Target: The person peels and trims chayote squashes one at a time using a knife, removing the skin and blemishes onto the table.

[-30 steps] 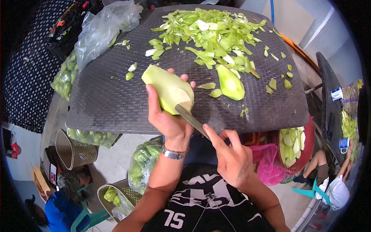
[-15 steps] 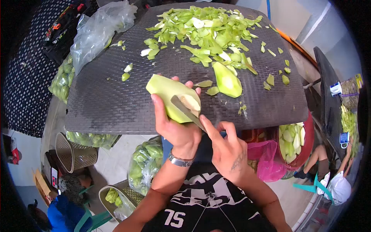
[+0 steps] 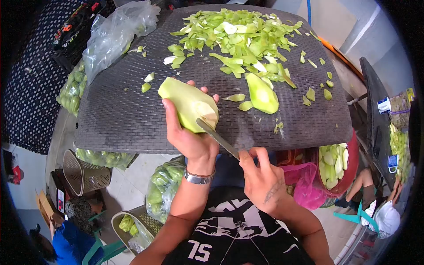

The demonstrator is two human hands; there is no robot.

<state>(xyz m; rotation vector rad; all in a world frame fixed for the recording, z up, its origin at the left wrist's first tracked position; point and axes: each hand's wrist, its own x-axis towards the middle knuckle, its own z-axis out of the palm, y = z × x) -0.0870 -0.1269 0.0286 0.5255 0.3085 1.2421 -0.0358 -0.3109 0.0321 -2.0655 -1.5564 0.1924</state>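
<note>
A peeled pale-green chayote half (image 3: 183, 100) rests in my left hand (image 3: 190, 143), its fingers curled round the underside and the thumb along the near edge. My right hand (image 3: 263, 179) is closed round the handle of a knife (image 3: 223, 142). The knife's tip touches the chayote beside the pale core area at its lower right end. Another chayote piece (image 3: 263, 93) lies on the dark woven tabletop (image 3: 119, 115), right of my left hand. Behind it spreads a heap of green peelings (image 3: 238, 37).
A clear plastic bag (image 3: 112, 37) lies at the table's back left. Below the front edge are a bag of chayotes (image 3: 164, 185), wicker baskets (image 3: 84, 174), a pink bag (image 3: 304, 187) and a red tub (image 3: 349, 170) of cut pieces. Other people sit at both sides.
My left hand and the chayote have moved left. The knife has drawn back from across the core, leaving only its tip at the chayote's end.
</note>
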